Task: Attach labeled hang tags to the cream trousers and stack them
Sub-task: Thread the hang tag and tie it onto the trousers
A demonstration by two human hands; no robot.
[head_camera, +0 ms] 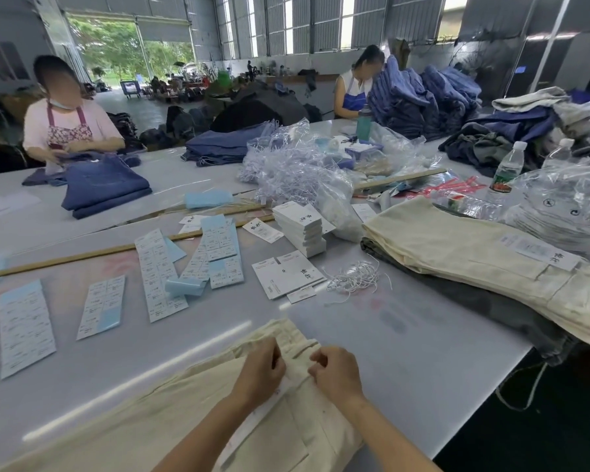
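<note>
Here both hands, left (261,367) and right (336,371), pinch at the trousers' (191,403) waistband between them; the finished stack (474,257) lies far right, nearer the right hand.

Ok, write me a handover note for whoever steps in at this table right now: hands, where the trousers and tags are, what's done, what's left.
Left hand and right hand: both curled at the waistband of the cream trousers lying in front, apparently pinching the fabric or a string; a tag lies on them under the left wrist.
Done: a stack of cream trousers to the right, top pair tagged.
Supplies: tag pile, loose tags, strings, sticker sheets.
Left: finish fastening this tag, then put the pair on the stack.
</note>
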